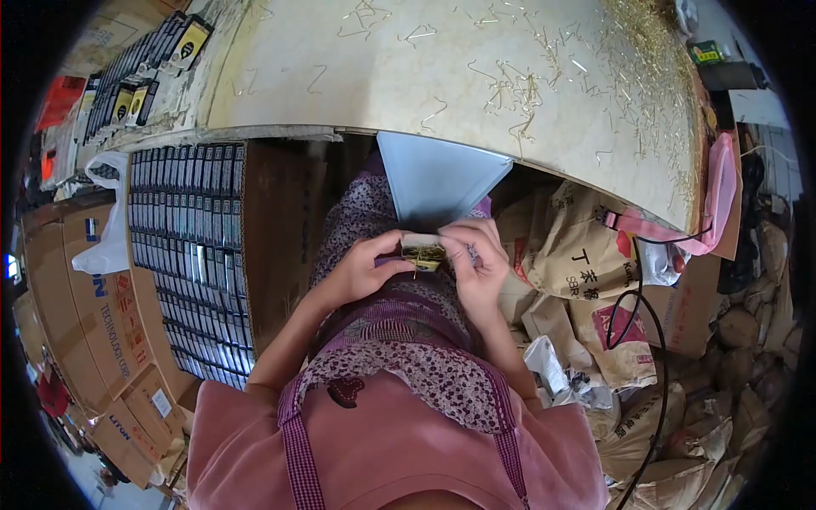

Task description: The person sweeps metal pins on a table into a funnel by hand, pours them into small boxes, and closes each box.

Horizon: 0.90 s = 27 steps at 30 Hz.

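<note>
Above my lap, a small open box [430,265] with thin gold-coloured wire pieces showing at its opening is held between my two hands. My left hand [367,270] grips its left side, thumb in front. On the right side, my right hand [478,257] has thumb and fingers closed at the box's upper edge. The box's lower part and some fingertips are hidden. Just beyond the hands, a light blue panel or tray [442,170] slopes down from the table edge. Bent gold-coloured wire pieces [520,92] lie scattered on the pale table [297,51].
On my left stands a carton [276,229] packed with rows of small dark boxes [189,204]. More small boxes [183,47] line the table's left end. Paper sacks [586,246] and a black cable [665,365] are at right. A pink strap [659,229] hangs from the table corner.
</note>
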Each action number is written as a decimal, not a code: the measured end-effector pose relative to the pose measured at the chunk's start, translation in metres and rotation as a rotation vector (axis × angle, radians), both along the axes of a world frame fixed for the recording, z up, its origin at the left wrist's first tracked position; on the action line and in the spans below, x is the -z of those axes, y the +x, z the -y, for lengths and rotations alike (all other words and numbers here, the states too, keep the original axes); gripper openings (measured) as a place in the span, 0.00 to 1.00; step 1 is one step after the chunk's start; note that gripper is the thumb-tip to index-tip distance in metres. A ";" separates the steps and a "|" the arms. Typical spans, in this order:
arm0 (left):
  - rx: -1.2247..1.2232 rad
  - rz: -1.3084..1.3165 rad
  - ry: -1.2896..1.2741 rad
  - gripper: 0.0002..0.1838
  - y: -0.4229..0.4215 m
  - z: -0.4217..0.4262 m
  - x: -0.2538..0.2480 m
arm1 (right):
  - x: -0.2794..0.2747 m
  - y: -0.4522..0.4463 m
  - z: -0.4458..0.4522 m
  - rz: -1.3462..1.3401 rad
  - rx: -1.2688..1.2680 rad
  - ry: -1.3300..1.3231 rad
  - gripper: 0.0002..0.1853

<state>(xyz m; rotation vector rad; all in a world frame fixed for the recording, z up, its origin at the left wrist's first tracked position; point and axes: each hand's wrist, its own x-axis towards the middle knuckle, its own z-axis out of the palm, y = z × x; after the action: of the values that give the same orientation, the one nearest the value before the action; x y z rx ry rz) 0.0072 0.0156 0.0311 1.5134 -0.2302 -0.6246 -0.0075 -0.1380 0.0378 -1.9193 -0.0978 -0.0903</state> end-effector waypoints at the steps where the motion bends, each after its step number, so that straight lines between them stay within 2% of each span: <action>1: -0.028 -0.040 -0.040 0.13 0.001 0.001 -0.001 | -0.003 0.002 -0.001 0.044 -0.026 -0.057 0.05; 3: -0.089 -0.117 -0.119 0.14 0.003 0.002 -0.003 | -0.007 0.005 -0.004 0.137 -0.083 -0.169 0.05; 8: -0.014 -0.097 -0.095 0.14 0.004 -0.001 0.012 | 0.001 0.008 -0.005 0.147 -0.151 -0.280 0.06; 13: -0.058 -0.100 -0.118 0.14 0.003 -0.002 0.004 | -0.003 0.011 -0.005 0.217 -0.187 -0.375 0.06; 19: -0.015 -0.126 -0.089 0.15 0.005 -0.003 0.001 | -0.001 0.008 -0.004 0.186 -0.194 -0.325 0.07; 27: -0.009 -0.094 -0.028 0.16 0.010 -0.003 -0.004 | 0.004 0.005 -0.015 0.122 -0.002 -0.243 0.08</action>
<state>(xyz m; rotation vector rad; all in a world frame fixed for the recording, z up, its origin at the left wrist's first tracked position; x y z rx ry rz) 0.0175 0.0190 0.0354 1.4534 -0.1592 -0.6813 -0.0027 -0.1227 0.0343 -2.1554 -0.2006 -0.2016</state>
